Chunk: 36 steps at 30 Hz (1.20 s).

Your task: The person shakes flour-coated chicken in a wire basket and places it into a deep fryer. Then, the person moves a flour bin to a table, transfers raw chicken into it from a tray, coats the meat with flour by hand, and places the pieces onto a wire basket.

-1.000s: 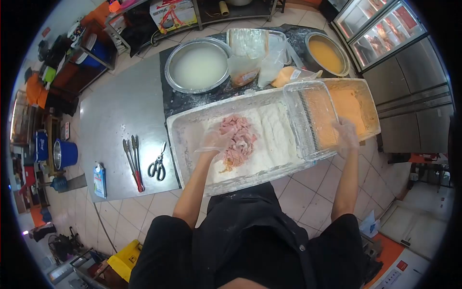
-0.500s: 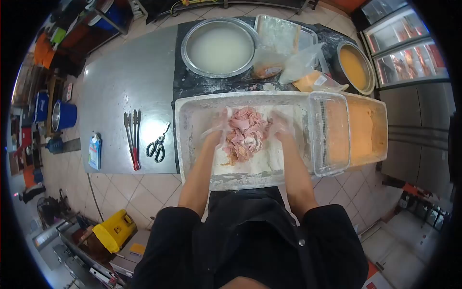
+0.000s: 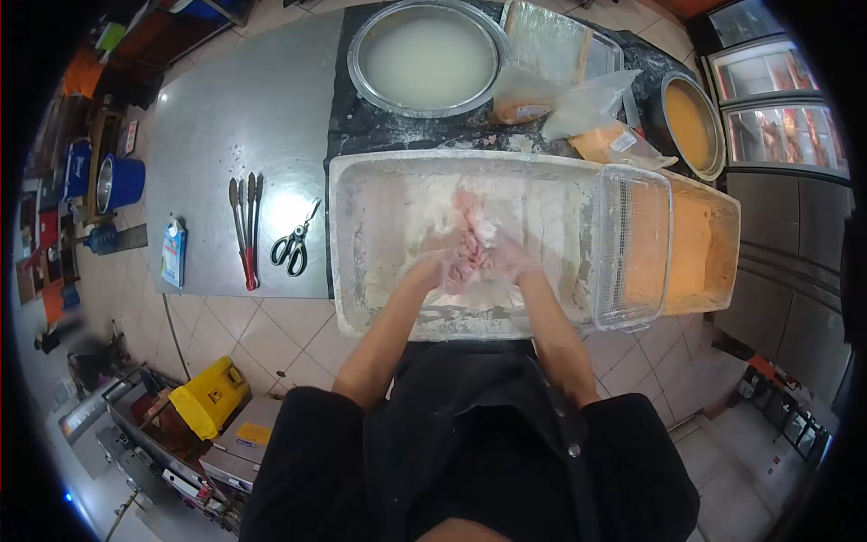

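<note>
A heap of pink raw meat pieces (image 3: 470, 257) lies in white flour-like powder (image 3: 551, 212), partly covered by it, inside a large pale tub (image 3: 348, 244). My left hand (image 3: 442, 265) is at the left side of the meat, thinly gloved or coated in powder, its fingers blurred. Opposite it, my right hand (image 3: 519, 260) is at the right side of the heap, just as smeared by motion. Powder hangs in the air between and above the hands. Whether either hand grips any meat cannot be made out.
A wire basket (image 3: 632, 248) rests over the join with an orange-powder tub (image 3: 700, 244). Behind stand a bowl of cloudy liquid (image 3: 429, 59), plastic bags (image 3: 578, 108) and an orange-liquid bowl (image 3: 691, 126). Left on the steel table lie tongs (image 3: 244, 230), scissors (image 3: 293, 248) and a carton (image 3: 172, 253).
Both hands have come nearer to my body and closer together. The meat, earlier in a bigger exposed heap, is now narrower and more covered with powder. The camera view has shifted slightly.
</note>
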Each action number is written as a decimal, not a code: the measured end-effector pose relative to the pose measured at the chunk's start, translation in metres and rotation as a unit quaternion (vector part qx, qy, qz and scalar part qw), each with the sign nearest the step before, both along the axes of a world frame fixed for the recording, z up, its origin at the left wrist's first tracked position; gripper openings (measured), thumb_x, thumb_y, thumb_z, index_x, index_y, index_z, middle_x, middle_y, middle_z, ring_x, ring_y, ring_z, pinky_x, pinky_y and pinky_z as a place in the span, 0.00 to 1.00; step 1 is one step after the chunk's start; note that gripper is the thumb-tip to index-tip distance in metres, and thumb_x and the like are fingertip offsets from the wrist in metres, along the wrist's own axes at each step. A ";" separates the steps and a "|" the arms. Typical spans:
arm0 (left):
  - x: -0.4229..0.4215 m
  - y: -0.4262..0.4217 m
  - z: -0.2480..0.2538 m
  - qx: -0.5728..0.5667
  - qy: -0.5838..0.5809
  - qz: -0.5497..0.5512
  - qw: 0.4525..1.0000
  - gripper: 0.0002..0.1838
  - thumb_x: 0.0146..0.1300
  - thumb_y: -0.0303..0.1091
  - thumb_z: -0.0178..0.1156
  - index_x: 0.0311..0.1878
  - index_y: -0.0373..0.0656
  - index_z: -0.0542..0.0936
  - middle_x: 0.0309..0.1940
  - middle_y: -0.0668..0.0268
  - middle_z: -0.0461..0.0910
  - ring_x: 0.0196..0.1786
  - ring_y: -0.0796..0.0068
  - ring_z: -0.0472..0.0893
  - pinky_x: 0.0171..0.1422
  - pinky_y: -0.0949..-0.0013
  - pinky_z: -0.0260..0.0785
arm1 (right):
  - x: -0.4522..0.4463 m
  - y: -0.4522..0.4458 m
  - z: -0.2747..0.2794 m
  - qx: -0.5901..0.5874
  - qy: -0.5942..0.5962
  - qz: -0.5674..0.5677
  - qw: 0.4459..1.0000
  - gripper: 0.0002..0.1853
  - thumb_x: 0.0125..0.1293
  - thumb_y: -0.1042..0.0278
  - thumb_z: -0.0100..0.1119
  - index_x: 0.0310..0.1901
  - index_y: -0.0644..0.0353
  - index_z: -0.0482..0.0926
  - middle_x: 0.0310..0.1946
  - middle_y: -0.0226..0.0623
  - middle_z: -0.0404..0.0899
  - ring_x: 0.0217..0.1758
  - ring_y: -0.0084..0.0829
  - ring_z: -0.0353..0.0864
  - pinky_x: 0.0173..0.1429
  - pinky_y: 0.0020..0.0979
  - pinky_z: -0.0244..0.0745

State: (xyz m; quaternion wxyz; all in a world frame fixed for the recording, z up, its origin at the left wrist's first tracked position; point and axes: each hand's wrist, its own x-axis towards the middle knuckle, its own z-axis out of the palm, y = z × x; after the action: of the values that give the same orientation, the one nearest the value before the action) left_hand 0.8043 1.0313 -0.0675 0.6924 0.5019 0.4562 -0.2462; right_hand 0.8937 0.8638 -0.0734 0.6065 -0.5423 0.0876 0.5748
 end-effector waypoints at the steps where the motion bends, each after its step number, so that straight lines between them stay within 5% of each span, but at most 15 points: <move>1: 0.004 -0.005 0.003 -0.035 -0.012 0.021 0.999 0.26 0.65 0.46 0.55 0.61 0.41 0.68 0.50 0.59 0.77 0.46 0.68 0.80 0.42 0.65 0.75 | -0.004 0.008 0.004 0.021 0.051 -0.035 0.998 0.21 0.68 0.57 0.52 0.57 0.59 0.72 0.51 0.34 0.77 0.49 0.31 0.78 0.51 0.31 0.75; 3: 0.002 -0.007 0.009 0.002 -0.075 0.035 0.997 0.27 0.64 0.41 0.58 0.62 0.40 0.66 0.49 0.59 0.77 0.45 0.68 0.80 0.41 0.66 0.75 | -0.008 0.012 0.020 0.033 0.187 -0.134 0.973 0.16 0.69 0.64 0.51 0.55 0.61 0.72 0.50 0.38 0.77 0.48 0.32 0.79 0.46 0.29 0.78; 5: 0.004 -0.003 0.017 0.144 -0.186 0.017 0.972 0.29 0.61 0.38 0.60 0.63 0.37 0.65 0.48 0.56 0.78 0.43 0.68 0.80 0.39 0.65 0.75 | 0.004 -0.003 -0.058 0.038 -0.197 0.011 0.980 0.18 0.69 0.61 0.50 0.56 0.62 0.72 0.52 0.39 0.76 0.52 0.34 0.78 0.51 0.32 0.75; 8: 0.026 -0.002 0.092 0.285 -0.057 -0.049 0.956 0.35 0.56 0.37 0.63 0.64 0.35 0.61 0.46 0.53 0.78 0.43 0.66 0.81 0.40 0.67 0.75 | 0.007 -0.001 -0.030 -0.071 -0.590 0.142 0.792 0.20 0.66 0.60 0.55 0.56 0.61 0.74 0.49 0.37 0.79 0.51 0.36 0.78 0.58 0.34 0.71; 11: 0.010 0.008 0.053 0.319 -0.157 -0.102 0.929 0.43 0.52 0.40 0.66 0.67 0.37 0.57 0.46 0.50 0.78 0.47 0.59 0.80 0.50 0.62 0.72 | 0.013 0.013 0.087 -0.077 -0.433 0.078 0.895 0.20 0.64 0.59 0.56 0.54 0.61 0.76 0.49 0.38 0.80 0.51 0.38 0.78 0.60 0.36 0.69; 13: 0.005 0.036 0.048 0.314 -0.153 -0.155 0.924 0.43 0.53 0.44 0.65 0.68 0.37 0.56 0.48 0.49 0.77 0.49 0.57 0.79 0.52 0.61 0.71 | 0.021 -0.003 0.073 -0.124 -0.349 0.050 0.927 0.20 0.64 0.58 0.54 0.53 0.61 0.77 0.48 0.38 0.80 0.49 0.38 0.79 0.59 0.37 0.69; 16: 0.024 0.066 0.055 0.216 -0.033 -0.087 0.972 0.40 0.59 0.49 0.58 0.68 0.36 0.56 0.50 0.51 0.77 0.49 0.57 0.78 0.53 0.59 0.70 | 0.072 -0.033 0.030 -0.341 -0.562 0.287 0.697 0.20 0.64 0.56 0.55 0.49 0.64 0.78 0.45 0.34 0.80 0.46 0.34 0.78 0.56 0.36 0.69; 18: 0.039 0.077 -0.020 0.098 -0.013 0.047 0.994 0.36 0.63 0.51 0.54 0.67 0.38 0.59 0.49 0.54 0.78 0.49 0.58 0.79 0.52 0.59 0.70 | 0.086 -0.012 -0.039 -0.159 -0.265 -0.044 0.950 0.21 0.62 0.55 0.56 0.48 0.65 0.78 0.44 0.35 0.80 0.46 0.34 0.77 0.56 0.36 0.69; 19: 0.048 0.067 -0.008 0.099 -0.033 0.084 0.991 0.34 0.64 0.52 0.52 0.66 0.38 0.62 0.48 0.55 0.79 0.48 0.60 0.79 0.53 0.60 0.69 | 0.085 -0.001 -0.063 -0.047 -0.079 -0.209 0.974 0.21 0.61 0.55 0.57 0.47 0.65 0.79 0.44 0.36 0.80 0.46 0.34 0.77 0.55 0.36 0.69; 23: 0.060 0.033 -0.012 0.081 -0.115 0.136 0.981 0.31 0.68 0.55 0.46 0.63 0.39 0.68 0.49 0.58 0.79 0.49 0.62 0.78 0.58 0.64 0.66 | 0.055 0.050 -0.040 0.030 -0.430 0.015 0.902 0.24 0.62 0.52 0.56 0.49 0.67 0.78 0.48 0.41 0.79 0.50 0.33 0.76 0.56 0.35 0.69; 28: 0.005 0.048 0.044 0.214 -0.067 -0.187 0.957 0.30 0.69 0.54 0.44 0.63 0.39 0.68 0.56 0.53 0.74 0.57 0.59 0.75 0.65 0.63 0.61 | 0.063 -0.027 -0.021 0.034 -0.239 0.069 0.968 0.25 0.67 0.55 0.50 0.56 0.67 0.73 0.54 0.42 0.75 0.58 0.33 0.73 0.62 0.32 0.66; 30: -0.010 0.038 0.048 0.132 -0.028 -0.058 0.989 0.28 0.68 0.52 0.46 0.63 0.42 0.68 0.57 0.53 0.74 0.59 0.58 0.74 0.66 0.61 0.61 | 0.054 -0.022 0.014 -0.169 -0.125 0.029 0.977 0.24 0.67 0.57 0.49 0.59 0.65 0.71 0.57 0.41 0.74 0.61 0.33 0.71 0.64 0.31 0.66; 31: -0.009 0.032 0.035 0.206 -0.022 -0.143 0.968 0.27 0.68 0.51 0.46 0.63 0.42 0.68 0.56 0.54 0.75 0.58 0.57 0.74 0.66 0.61 0.61 | 0.041 0.009 0.082 -0.238 -0.086 0.026 0.967 0.25 0.65 0.58 0.49 0.62 0.61 0.69 0.57 0.42 0.74 0.59 0.31 0.72 0.62 0.31 0.67; 34: -0.014 0.015 -0.045 0.275 -0.105 -0.277 0.915 0.26 0.67 0.48 0.49 0.62 0.41 0.69 0.55 0.56 0.76 0.56 0.57 0.75 0.66 0.61 0.61 | 0.019 0.013 -0.015 -0.035 -0.544 0.351 0.761 0.21 0.65 0.58 0.49 0.54 0.61 0.75 0.51 0.45 0.78 0.51 0.31 0.78 0.58 0.33 0.70; 36: -0.015 0.019 -0.044 0.174 -0.182 -0.219 0.943 0.26 0.64 0.46 0.53 0.59 0.39 0.71 0.53 0.56 0.77 0.54 0.59 0.76 0.61 0.62 0.64 | 0.014 0.034 0.004 -0.040 -0.548 0.489 0.677 0.17 0.64 0.61 0.49 0.47 0.63 0.78 0.43 0.46 0.80 0.44 0.32 0.80 0.55 0.34 0.71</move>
State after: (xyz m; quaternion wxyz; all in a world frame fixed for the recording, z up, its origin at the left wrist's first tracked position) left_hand 0.7895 1.0499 -0.1115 0.5946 0.7382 0.2372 -0.2127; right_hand 0.9075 0.8980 -0.0698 0.1559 -0.7493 -0.5158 0.3850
